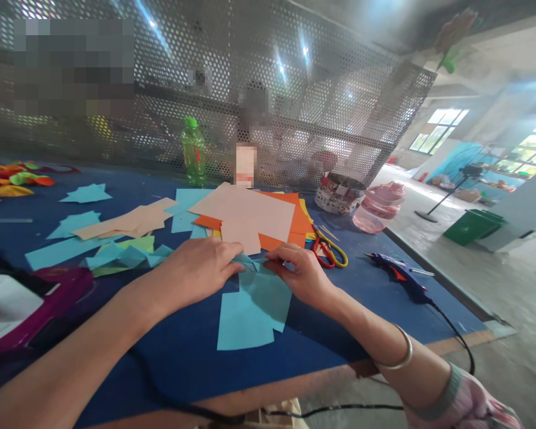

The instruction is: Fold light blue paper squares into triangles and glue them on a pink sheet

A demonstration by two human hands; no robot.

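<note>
Between my two hands is a small folded piece of blue paper (254, 264). My left hand (209, 262) pinches its left end and my right hand (300, 271) pinches the right end. Just below it, flat blue paper sheets (250, 316) lie overlapping on the table. Beyond my fingers is a stack of pale pink paper (248, 211) on top of orange paper (286, 238). Beside my left wrist rest folded blue paper shapes (131, 255), with a light green piece under them.
Scissors (329, 249) with red and yellow handles and a blue glue gun (397, 275) lie right on the blue table (335, 333). A green bottle (193, 152), a tub (338, 193) and a pink bottle (377, 208) stand behind. A purple-edged object (67, 292) is at left.
</note>
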